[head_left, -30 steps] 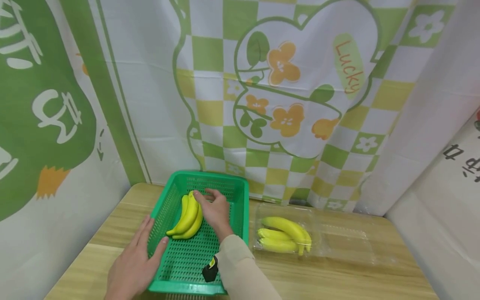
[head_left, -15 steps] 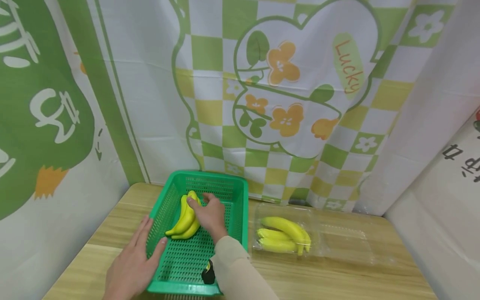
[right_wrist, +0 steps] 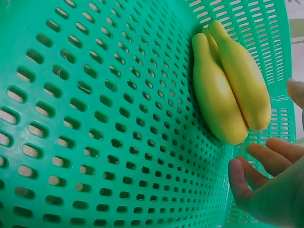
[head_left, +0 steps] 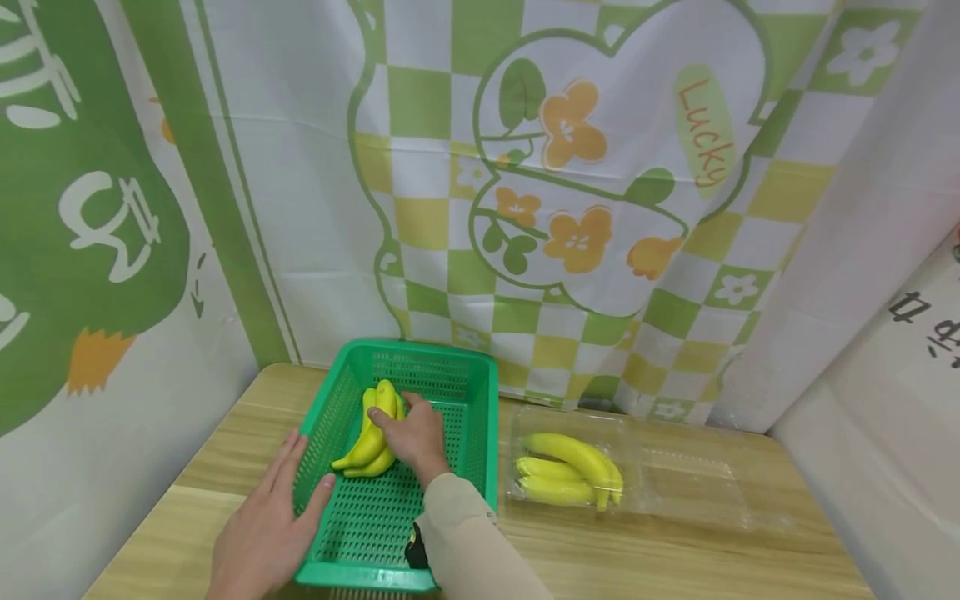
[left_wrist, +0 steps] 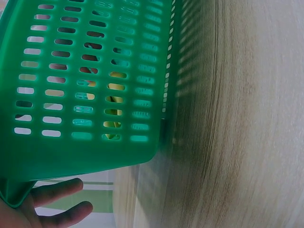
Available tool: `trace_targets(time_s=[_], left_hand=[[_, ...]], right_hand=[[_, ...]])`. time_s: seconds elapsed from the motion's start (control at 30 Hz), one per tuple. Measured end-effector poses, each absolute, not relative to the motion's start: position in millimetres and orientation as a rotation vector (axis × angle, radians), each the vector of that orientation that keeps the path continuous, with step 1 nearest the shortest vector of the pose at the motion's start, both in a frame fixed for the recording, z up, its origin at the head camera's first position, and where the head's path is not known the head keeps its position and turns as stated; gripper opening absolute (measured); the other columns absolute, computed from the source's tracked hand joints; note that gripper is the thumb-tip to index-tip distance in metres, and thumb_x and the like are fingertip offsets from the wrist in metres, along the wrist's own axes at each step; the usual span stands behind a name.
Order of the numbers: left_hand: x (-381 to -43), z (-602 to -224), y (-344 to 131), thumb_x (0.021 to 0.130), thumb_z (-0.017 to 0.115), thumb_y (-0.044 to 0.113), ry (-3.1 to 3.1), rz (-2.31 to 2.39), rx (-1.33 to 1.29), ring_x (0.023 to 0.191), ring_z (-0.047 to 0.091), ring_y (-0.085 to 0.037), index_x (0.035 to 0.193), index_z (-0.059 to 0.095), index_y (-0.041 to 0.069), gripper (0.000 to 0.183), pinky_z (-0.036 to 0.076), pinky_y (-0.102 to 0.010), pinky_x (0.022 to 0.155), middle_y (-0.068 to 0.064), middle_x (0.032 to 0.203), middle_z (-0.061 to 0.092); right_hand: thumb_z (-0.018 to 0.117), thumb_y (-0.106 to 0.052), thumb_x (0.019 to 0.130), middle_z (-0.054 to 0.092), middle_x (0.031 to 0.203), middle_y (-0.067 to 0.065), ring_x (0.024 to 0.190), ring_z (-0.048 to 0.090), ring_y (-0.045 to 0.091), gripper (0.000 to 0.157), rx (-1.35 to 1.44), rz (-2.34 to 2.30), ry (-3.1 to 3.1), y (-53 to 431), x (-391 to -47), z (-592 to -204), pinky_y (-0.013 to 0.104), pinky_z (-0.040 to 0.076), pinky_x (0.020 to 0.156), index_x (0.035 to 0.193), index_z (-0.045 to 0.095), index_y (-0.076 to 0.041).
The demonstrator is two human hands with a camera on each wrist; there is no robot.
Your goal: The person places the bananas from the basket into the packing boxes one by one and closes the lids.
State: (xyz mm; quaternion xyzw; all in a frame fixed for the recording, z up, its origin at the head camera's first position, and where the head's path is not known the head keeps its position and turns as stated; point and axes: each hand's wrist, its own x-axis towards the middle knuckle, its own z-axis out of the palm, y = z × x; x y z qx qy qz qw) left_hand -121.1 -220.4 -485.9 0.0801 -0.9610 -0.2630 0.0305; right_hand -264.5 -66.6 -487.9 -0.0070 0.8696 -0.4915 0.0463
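A bunch of yellow bananas (head_left: 370, 446) lies in the far left part of a green perforated basket (head_left: 491, 433). Over the bunch's right side reaches my right hand (head_left: 416, 433), its thumb overlapping the fruit in the head view. The right wrist view shows that hand's spread, slightly bent fingers (right_wrist: 273, 164) beside the ends of the bananas (right_wrist: 219, 95), with a small gap between. At the basket's left rim rests my left hand (head_left: 262, 525), fingers extended along the outside and thumb towards the inside. Two of its fingers (left_wrist: 59, 190) show below the rim corner in the left wrist view.
Right of the basket, a clear plastic clamshell box (head_left: 630, 425) holds several bananas (head_left: 566, 471), its lid (head_left: 697, 483) folded out to the right. A wooden table (head_left: 660, 558) carries everything. A patterned curtain (head_left: 420, 217) hangs directly behind.
My right hand has moved slightly left and lower over the banana bunch, its thumb now across the fruit. The left hand stays at the basket rim.
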Motion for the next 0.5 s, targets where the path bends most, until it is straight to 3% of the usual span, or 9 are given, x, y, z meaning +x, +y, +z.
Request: trace_targets(time_s=[0.1, 0.3, 0.5], left_hand=[[-121.2, -485.2, -220.2, 0.109, 0.031, 0.069, -2.969, -0.81, 0.25, 0.146, 0.041, -0.059, 0.172, 0.011, 0.01, 0.088, 0.047, -0.077, 0.101, -0.013, 0.181, 0.008], [-122.4, -484.4, -220.8, 0.108, 0.029, 0.071, -2.987, -0.826, 0.262, 0.147, 0.039, -0.059, 0.172, 0.01, 0.011, 0.089, 0.047, -0.077, 0.102, -0.012, 0.181, 0.006], [-123.2, -484.1, -221.8, 0.109, 0.027, 0.07, -2.994, -0.837, 0.265, 0.148, 0.038, -0.059, 0.172, 0.01, 0.011, 0.088, 0.045, -0.079, 0.103, -0.013, 0.181, 0.007]], right_hand=[[0.08, -0.048, 0.093, 0.072, 0.135, 0.017, 0.113, 0.072, 0.027, 0.071, -0.024, -1.485, 2.659, -66.9, -265.0, -489.5, 0.044, 0.062, 0.097, 0.148, 0.061, -0.007], [0.082, -0.046, 0.092, 0.077, 0.113, 0.012, 0.082, 0.071, 0.014, 0.073, -0.05, -1.47, 2.622, -68.1, -265.0, -494.0, 0.032, 0.064, 0.073, 0.149, 0.06, -0.006], [0.083, -0.045, 0.092, 0.077, 0.108, 0.007, 0.079, 0.069, 0.01, 0.072, -0.083, -1.386, 2.67, -68.8, -266.0, -496.6, 0.028, 0.061, 0.07, 0.149, 0.061, -0.007]])
